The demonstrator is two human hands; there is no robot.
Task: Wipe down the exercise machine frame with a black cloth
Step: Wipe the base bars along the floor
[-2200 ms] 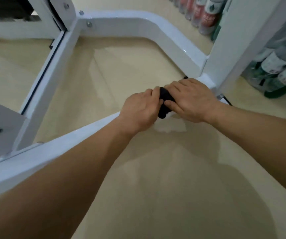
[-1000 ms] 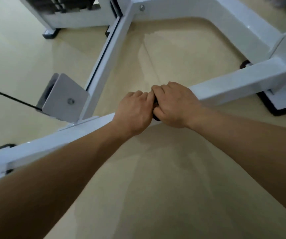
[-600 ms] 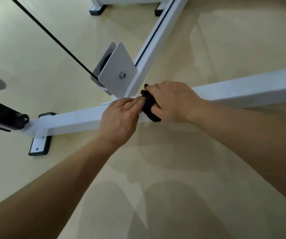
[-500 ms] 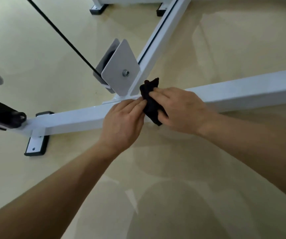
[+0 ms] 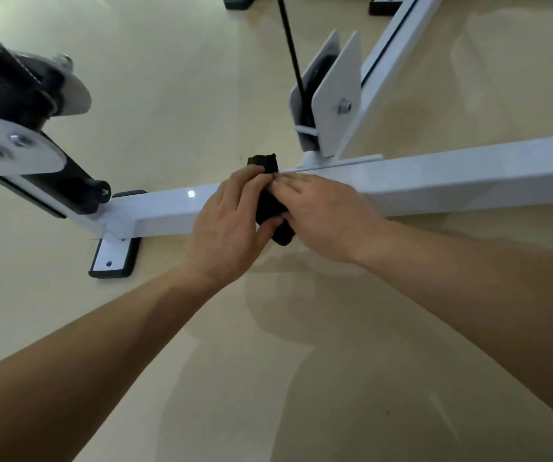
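Observation:
A white square-tube base bar of the exercise machine frame [image 5: 451,176] runs across the floor from left to right. A black cloth [image 5: 270,203] is draped over the bar near its middle. My left hand [image 5: 226,225] grips the cloth from the left, fingers over its top and thumb under its front. My right hand [image 5: 325,215] holds the cloth from the right, fingers laid over it on the bar. Most of the cloth is hidden between the two hands.
A white pulley bracket [image 5: 335,101] with a black cable [image 5: 293,58] rises just behind the bar. A black-and-white arm with bolted plates [image 5: 18,135] juts in at left. A black-edged foot plate [image 5: 113,258] sits on the beige floor [image 5: 268,378].
Both hands have slid the cloth leftward along the bar, from the right upright's foot, past the bracket junction, toward the left end. The view has followed.

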